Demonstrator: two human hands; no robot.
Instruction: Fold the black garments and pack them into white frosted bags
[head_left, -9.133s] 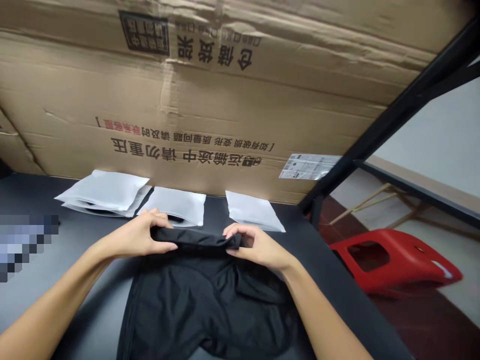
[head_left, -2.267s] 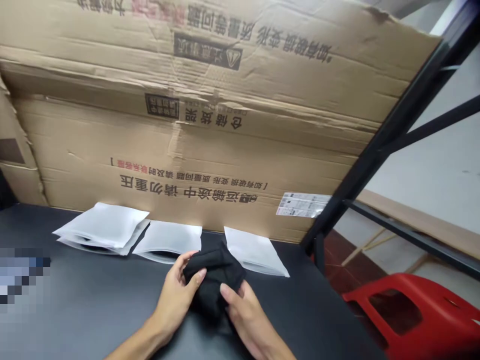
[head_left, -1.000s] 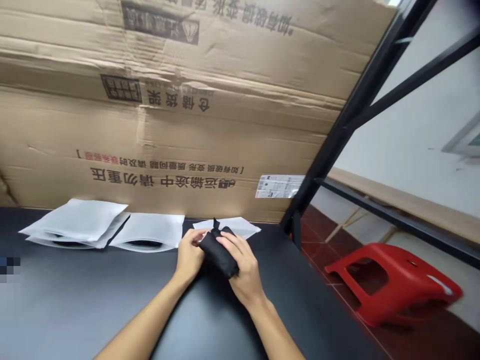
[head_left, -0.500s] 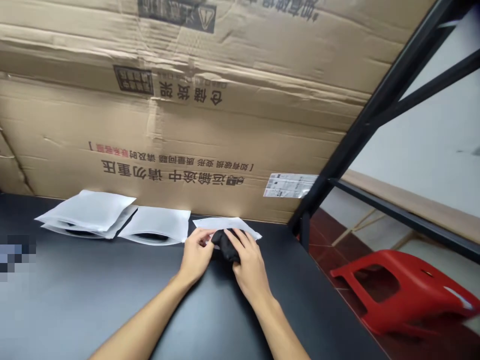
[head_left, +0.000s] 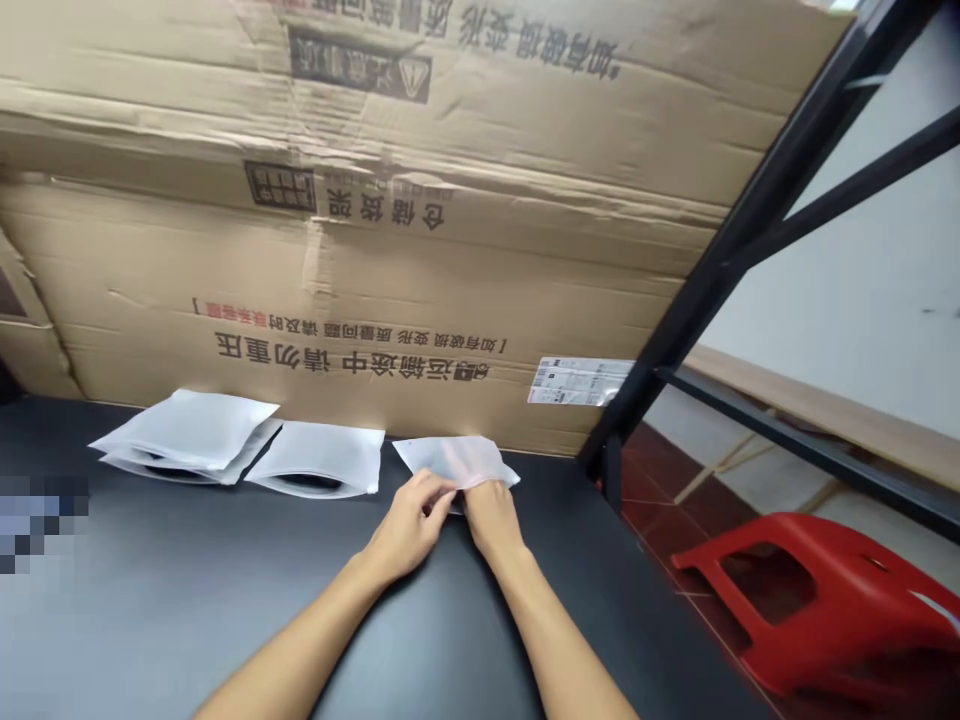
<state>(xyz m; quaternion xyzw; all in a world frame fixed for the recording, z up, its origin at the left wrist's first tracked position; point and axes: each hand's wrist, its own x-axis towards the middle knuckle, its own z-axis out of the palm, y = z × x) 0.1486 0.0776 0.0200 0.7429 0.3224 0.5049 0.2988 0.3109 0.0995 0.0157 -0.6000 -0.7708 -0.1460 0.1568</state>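
A frosted white plastic bag [head_left: 450, 458] lies near the back of the black table, its mouth facing me. My left hand [head_left: 411, 520] is closed, with thumb and fingers pinching the near edge of this bag. My right hand [head_left: 491, 518] reaches into the mouth up to about the knuckles. Its fingers show only as a faint pinkish blur through the plastic, so their grip is hidden. A greyish shade shows inside the bag; the soft black bundle itself is not plainly visible.
Left of my hands lie another white bag [head_left: 319, 450] and a stack of white bags [head_left: 187, 430], with something dark at their openings. Cardboard [head_left: 420, 270] stands behind the black table [head_left: 405, 640]. A black metal frame [head_left: 697, 270] and red stool [head_left: 840, 590] are to the right.
My right hand has gone into the bag, and the black bundle it held has passed out of plain sight. My left hand now pinches the bag's edge. The view has tipped slightly upward.
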